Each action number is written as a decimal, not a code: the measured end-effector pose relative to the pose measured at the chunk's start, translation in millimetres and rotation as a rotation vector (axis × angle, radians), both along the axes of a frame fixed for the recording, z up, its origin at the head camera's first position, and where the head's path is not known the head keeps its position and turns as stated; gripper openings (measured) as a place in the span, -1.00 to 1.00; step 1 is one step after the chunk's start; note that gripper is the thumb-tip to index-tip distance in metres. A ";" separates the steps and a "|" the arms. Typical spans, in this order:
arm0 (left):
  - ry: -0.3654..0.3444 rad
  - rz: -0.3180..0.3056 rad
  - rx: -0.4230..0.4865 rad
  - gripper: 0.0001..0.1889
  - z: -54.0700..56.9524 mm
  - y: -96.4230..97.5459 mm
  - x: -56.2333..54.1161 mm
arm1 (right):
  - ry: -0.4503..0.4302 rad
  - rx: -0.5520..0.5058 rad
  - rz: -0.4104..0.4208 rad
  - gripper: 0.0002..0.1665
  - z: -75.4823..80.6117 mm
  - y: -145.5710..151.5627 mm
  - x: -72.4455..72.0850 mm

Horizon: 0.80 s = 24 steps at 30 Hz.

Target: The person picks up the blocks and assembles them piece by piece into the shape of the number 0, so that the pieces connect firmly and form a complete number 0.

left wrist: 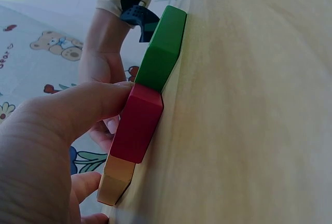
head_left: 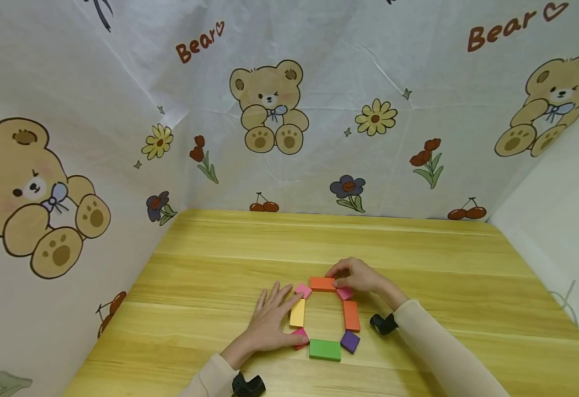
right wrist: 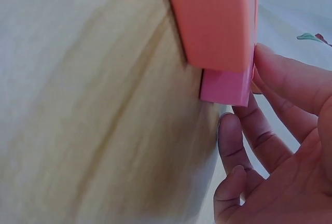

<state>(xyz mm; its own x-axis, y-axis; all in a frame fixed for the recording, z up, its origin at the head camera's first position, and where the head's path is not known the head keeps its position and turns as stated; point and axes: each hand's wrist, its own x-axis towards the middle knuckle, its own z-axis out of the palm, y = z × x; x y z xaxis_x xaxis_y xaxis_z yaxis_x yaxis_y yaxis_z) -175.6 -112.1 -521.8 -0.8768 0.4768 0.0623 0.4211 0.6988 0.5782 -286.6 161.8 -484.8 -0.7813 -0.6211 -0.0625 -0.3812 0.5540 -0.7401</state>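
Eight wooden blocks lie in a ring on the table. My left hand [head_left: 268,326] spreads its fingers along the left side. Its thumb rests on the dark pink block [left wrist: 137,123] at lower left, and its index fingertip reaches the pink block [head_left: 303,290] at upper left. Between these lies the yellow block [head_left: 296,314]. At the top, my right hand [head_left: 360,275] pinches the right end of the orange block [head_left: 321,284] between thumb and fingers, right beside another pink block [right wrist: 225,87]. A red-orange block [head_left: 351,316] stands below that on the right.
A green block [head_left: 325,350] and a purple block [head_left: 350,342] form the ring's near side. The wood-grain table [head_left: 220,248] extends around it. A bear-print cloth [head_left: 314,165] stands behind and at the left. A black wrist device [head_left: 384,324] is on the right sleeve.
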 end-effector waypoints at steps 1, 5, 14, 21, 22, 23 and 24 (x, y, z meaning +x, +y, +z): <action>0.001 -0.001 0.000 -0.02 -0.1 0.0 0.0 | -0.004 0.002 -0.004 -0.77 -0.1 0.1 0.1; 0.003 -0.003 -0.001 -0.02 -0.5 -0.3 0.2 | -0.012 -0.003 -0.008 -0.75 0.1 0.2 0.8; 0.008 -0.001 0.012 -0.03 -1.1 -0.2 -1.3 | -0.015 -0.031 -0.028 -0.69 0.5 5.8 2.4; 0.013 0.007 0.027 -0.02 -3.0 -1.7 -1.7 | 0.073 -0.075 -0.154 -0.62 4.6 23.1 22.9; 0.009 0.008 0.039 -0.03 -3.0 -2.2 -2.0 | 0.103 -0.076 -0.184 -0.62 5.7 26.0 27.5; 0.004 0.009 0.056 -0.03 -2.6 -2.9 -2.5 | 0.146 -0.074 -0.210 -0.61 6.5 28.8 32.0; -0.001 0.012 0.078 -0.04 -1.8 -3.9 -3.1 | 0.192 -0.067 -0.232 -0.59 7.1 31.6 36.5</action>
